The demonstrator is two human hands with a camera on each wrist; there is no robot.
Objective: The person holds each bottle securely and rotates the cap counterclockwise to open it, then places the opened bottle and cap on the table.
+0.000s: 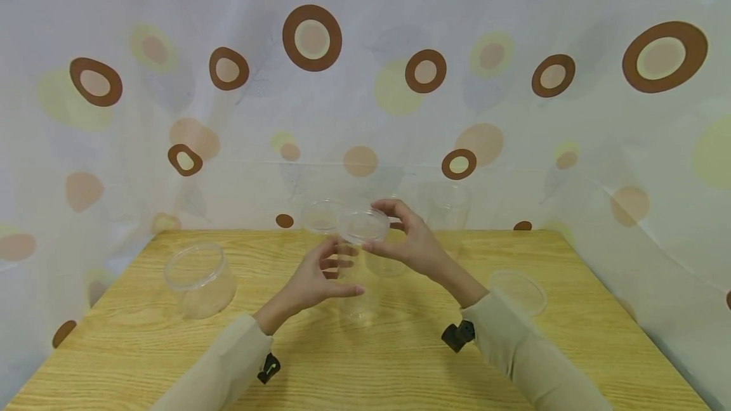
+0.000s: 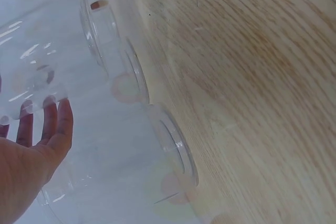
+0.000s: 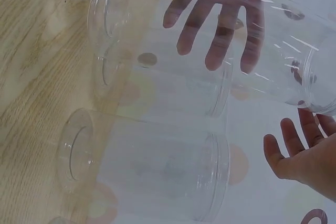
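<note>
In the head view, my left hand [image 1: 320,278] grips the side of a tall clear plastic jar [image 1: 356,309], thumb in front and fingers behind. My right hand [image 1: 414,240] holds the edge of the clear round lid [image 1: 363,226] at the jar's top, thumb near and fingers on the far side. In the right wrist view, the left hand [image 3: 215,19] shows through the jar's see-through wall, fingers spread. The right hand [image 3: 310,156] is at the lid end there. In the left wrist view, the left hand [image 2: 37,156] has its fingertips against the jar wall.
A short wide clear jar [image 1: 200,290] stands to the left on the wooden table [image 1: 320,373]. Other clear jars [image 1: 451,214] stand behind the hands. A flat clear lid [image 1: 520,290] lies to the right, near the right sleeve. A patterned sheet [image 1: 360,100] hangs behind.
</note>
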